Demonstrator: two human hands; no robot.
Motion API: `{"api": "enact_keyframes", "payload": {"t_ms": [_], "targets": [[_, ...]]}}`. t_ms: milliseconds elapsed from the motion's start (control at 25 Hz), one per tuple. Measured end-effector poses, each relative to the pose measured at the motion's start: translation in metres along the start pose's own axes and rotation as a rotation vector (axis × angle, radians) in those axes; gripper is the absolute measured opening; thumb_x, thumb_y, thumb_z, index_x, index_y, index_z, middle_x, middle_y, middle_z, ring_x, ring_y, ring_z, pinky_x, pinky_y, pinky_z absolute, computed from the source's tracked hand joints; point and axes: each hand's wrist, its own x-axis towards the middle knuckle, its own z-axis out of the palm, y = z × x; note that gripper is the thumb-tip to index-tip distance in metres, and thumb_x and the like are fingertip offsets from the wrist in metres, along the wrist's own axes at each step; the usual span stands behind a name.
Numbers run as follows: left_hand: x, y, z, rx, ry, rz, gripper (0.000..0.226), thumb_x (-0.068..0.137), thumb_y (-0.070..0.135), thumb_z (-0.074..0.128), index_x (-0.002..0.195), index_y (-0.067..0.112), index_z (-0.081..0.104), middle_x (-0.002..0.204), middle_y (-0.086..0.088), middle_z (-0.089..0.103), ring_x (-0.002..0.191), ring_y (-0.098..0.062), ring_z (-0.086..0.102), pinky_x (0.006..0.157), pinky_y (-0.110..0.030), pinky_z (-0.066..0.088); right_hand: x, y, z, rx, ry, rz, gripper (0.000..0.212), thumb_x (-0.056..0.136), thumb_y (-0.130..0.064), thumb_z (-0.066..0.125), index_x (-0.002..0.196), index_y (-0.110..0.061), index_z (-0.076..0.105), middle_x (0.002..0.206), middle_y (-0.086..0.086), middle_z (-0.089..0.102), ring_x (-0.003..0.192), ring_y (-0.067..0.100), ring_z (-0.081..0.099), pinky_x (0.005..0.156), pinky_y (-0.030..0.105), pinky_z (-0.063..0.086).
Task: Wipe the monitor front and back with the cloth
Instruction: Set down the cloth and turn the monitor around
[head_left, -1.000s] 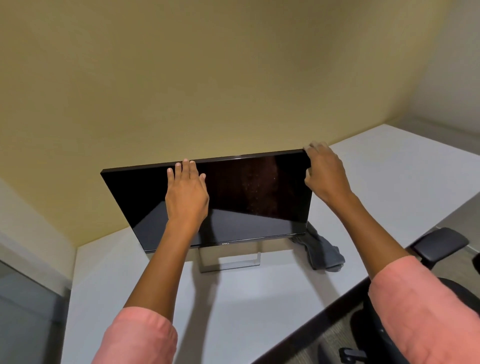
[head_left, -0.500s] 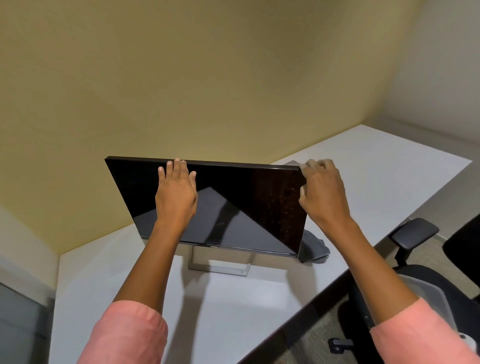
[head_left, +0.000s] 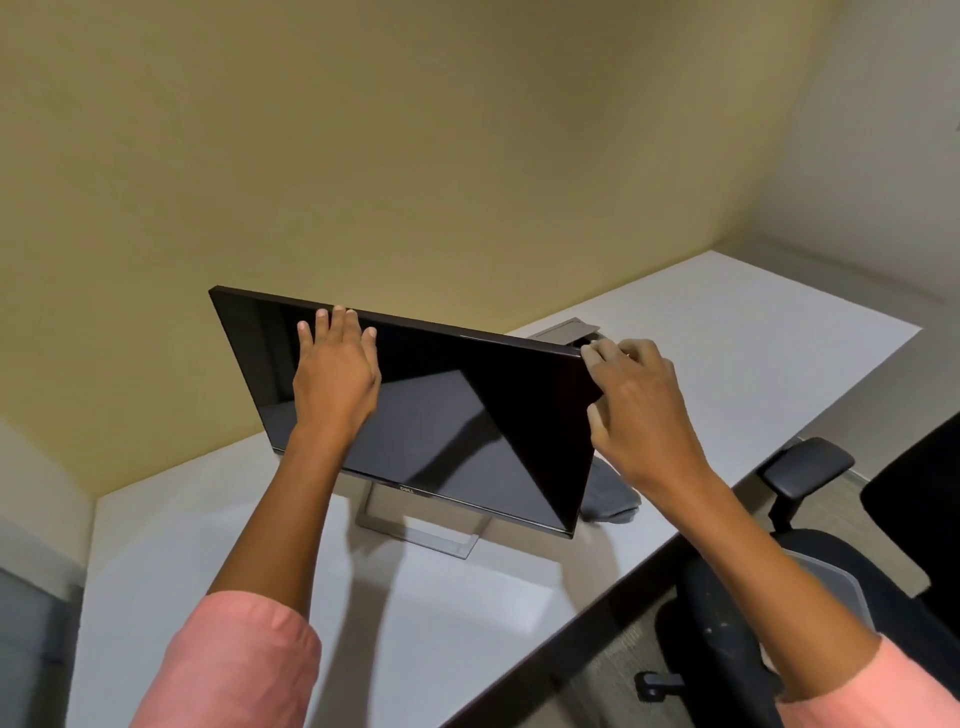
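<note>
A black flat monitor (head_left: 467, 426) stands on a silver stand (head_left: 415, 530) on the white desk, its dark screen facing me and turned so its right edge is nearer. My left hand (head_left: 335, 379) lies flat on the upper left of the screen, fingers spread and reaching the top edge. My right hand (head_left: 639, 410) grips the monitor's upper right corner and right edge. A grey cloth (head_left: 610, 493) lies crumpled on the desk just behind the monitor's lower right corner, partly hidden by it. Neither hand holds the cloth.
The white desk (head_left: 727, 353) runs along a yellow wall into a corner. A grey cable flap (head_left: 563, 330) sits in the desk behind the monitor. A black office chair (head_left: 810, 561) with an armrest stands at the desk's right front edge.
The monitor has swung so its right edge comes toward me and its left edge goes back. Both hands stayed on it, and my view shifted right.
</note>
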Motion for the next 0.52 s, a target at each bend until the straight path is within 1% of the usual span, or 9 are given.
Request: {"api": "enact_keyframes", "payload": {"t_ms": [120, 160, 240, 320, 360, 400, 440, 480, 520], "targets": [[-0.001, 0.012, 0.002, -0.050, -0.012, -0.071, 0.049, 0.104, 0.023, 0.020, 0.145, -0.005, 0.024, 0.154, -0.020, 0.021, 0.144, -0.032, 0.013, 0.119, -0.043, 0.004, 0.006, 0.024, -0.008, 0.169, -0.023, -0.136, 0.052, 0.076, 0.009, 0.062, 0.125, -0.008, 0.060, 0.118, 0.004, 0.063, 0.110, 0.029, 0.050, 0.090, 0.039, 0.045], [-0.003, 0.019, 0.004, -0.081, -0.015, -0.099, 0.049, 0.104, 0.023, 0.020, 0.145, -0.004, 0.022, 0.155, -0.020, 0.019, 0.145, -0.031, 0.012, 0.119, -0.043, 0.003, 0.014, 0.036, -0.011, 0.252, -0.037, -0.196, 0.053, 0.074, 0.013, 0.061, 0.122, -0.010, 0.063, 0.113, 0.000, 0.065, 0.105, 0.027, 0.053, 0.087, 0.034, 0.047], [-0.006, 0.037, 0.009, -0.179, -0.015, -0.167, 0.050, 0.104, 0.025, 0.019, 0.147, -0.002, 0.018, 0.156, -0.019, 0.012, 0.145, -0.031, 0.007, 0.119, -0.043, 0.002, 0.037, 0.058, -0.013, 0.420, -0.111, -0.303, 0.056, 0.074, 0.017, 0.056, 0.118, -0.015, 0.067, 0.108, -0.012, 0.064, 0.100, 0.019, 0.055, 0.085, 0.021, 0.041], [-0.010, 0.059, 0.012, -0.250, 0.003, -0.198, 0.050, 0.104, 0.026, 0.019, 0.148, 0.002, 0.017, 0.157, -0.019, 0.009, 0.145, -0.032, 0.003, 0.118, -0.044, 0.001, 0.061, 0.074, -0.008, 0.522, -0.201, -0.374, 0.061, 0.078, 0.016, 0.051, 0.125, -0.022, 0.062, 0.103, -0.022, 0.062, 0.093, 0.005, 0.053, 0.084, 0.014, 0.037], [-0.012, 0.070, 0.014, -0.259, 0.007, -0.194, 0.050, 0.104, 0.027, 0.019, 0.148, 0.003, 0.018, 0.157, -0.019, 0.009, 0.146, -0.032, 0.002, 0.118, -0.044, 0.000, 0.072, 0.079, -0.003, 0.536, -0.230, -0.399, 0.066, 0.080, 0.015, 0.048, 0.131, -0.025, 0.056, 0.096, -0.031, 0.056, 0.087, -0.001, 0.051, 0.081, 0.010, 0.035], [-0.014, 0.080, 0.015, -0.254, 0.002, -0.183, 0.050, 0.104, 0.028, 0.018, 0.148, 0.004, 0.019, 0.157, -0.018, 0.009, 0.146, -0.031, 0.002, 0.117, -0.044, -0.002, 0.085, 0.084, 0.003, 0.530, -0.243, -0.437, 0.071, 0.080, 0.016, 0.045, 0.137, -0.027, 0.049, 0.088, -0.033, 0.052, 0.084, -0.005, 0.049, 0.078, 0.009, 0.035], [-0.017, 0.090, 0.016, -0.243, -0.011, -0.173, 0.050, 0.104, 0.029, 0.017, 0.148, 0.005, 0.020, 0.157, -0.017, 0.009, 0.146, -0.030, 0.000, 0.117, -0.045, -0.003, 0.100, 0.087, 0.009, 0.503, -0.240, -0.491, 0.077, 0.080, 0.016, 0.043, 0.142, -0.029, 0.040, 0.093, -0.037, 0.052, 0.088, -0.010, 0.048, 0.079, 0.008, 0.036], [-0.019, 0.099, 0.017, -0.231, -0.030, -0.167, 0.051, 0.104, 0.031, 0.017, 0.148, 0.006, 0.020, 0.158, -0.015, 0.008, 0.146, -0.029, -0.001, 0.116, -0.045, -0.004, 0.115, 0.088, 0.015, 0.449, -0.231, -0.559, 0.083, 0.079, 0.017, 0.042, 0.146, -0.032, 0.031, 0.114, -0.041, 0.048, 0.103, -0.015, 0.046, 0.086, 0.010, 0.035], [-0.023, 0.108, 0.019, -0.221, -0.049, -0.171, 0.052, 0.104, 0.034, 0.017, 0.148, 0.007, 0.019, 0.158, -0.014, 0.007, 0.146, -0.028, -0.004, 0.116, -0.044, -0.006, 0.130, 0.087, 0.022, 0.374, -0.233, -0.640, 0.088, 0.080, 0.016, 0.042, 0.148, -0.035, 0.020, 0.139, -0.036, 0.034, 0.124, -0.011, 0.038, 0.096, 0.020, 0.034]]}}
